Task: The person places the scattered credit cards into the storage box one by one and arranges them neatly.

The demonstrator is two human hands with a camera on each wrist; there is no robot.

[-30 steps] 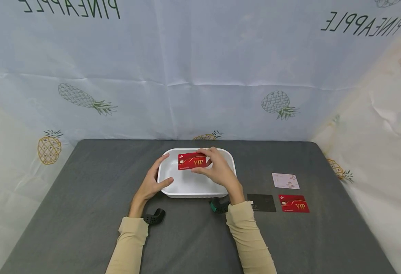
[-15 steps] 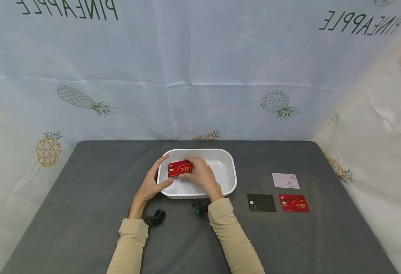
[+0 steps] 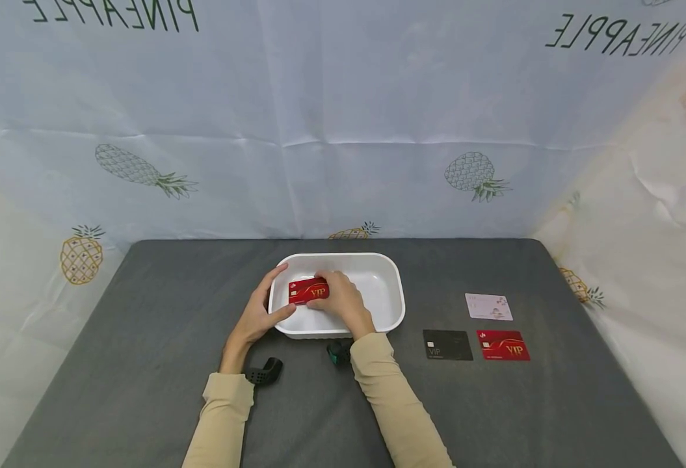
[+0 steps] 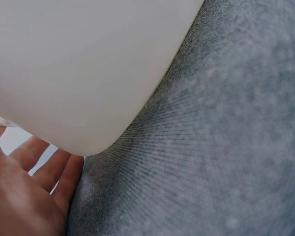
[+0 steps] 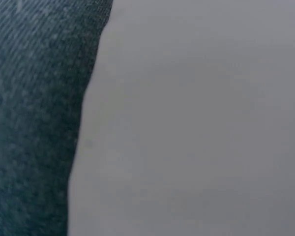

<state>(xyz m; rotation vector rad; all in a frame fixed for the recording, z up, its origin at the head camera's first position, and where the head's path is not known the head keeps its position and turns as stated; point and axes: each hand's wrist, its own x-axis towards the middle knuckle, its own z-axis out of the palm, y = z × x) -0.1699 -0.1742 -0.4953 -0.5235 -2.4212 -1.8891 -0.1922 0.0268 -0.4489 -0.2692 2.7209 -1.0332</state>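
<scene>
A white tray (image 3: 378,305) with rounded corners sits on the grey cloth. At its left end my left hand (image 3: 256,313) holds the rim, thumb over the near side and index finger along the far side. The left wrist view shows this hand's other fingers (image 4: 54,169) outside the tray wall. Inside the tray, my right hand (image 3: 343,300) grips the right end of a red VIP card (image 3: 304,291), low over the tray's left half. The right wrist view shows the tray's outer wall (image 5: 187,123) close up, with hand and card out of sight there.
On the cloth right of the tray lie a black VIP card (image 3: 448,345), a second red VIP card (image 3: 503,345) and a pale pink card (image 3: 489,307). Behind the grey table (image 3: 173,312) hangs a curtain (image 3: 343,104) printed with pineapples.
My right hand has moved left and down into the tray with the red VIP card, then nearly stopped. The black card has come into full view. My left hand has stayed on the rim.
</scene>
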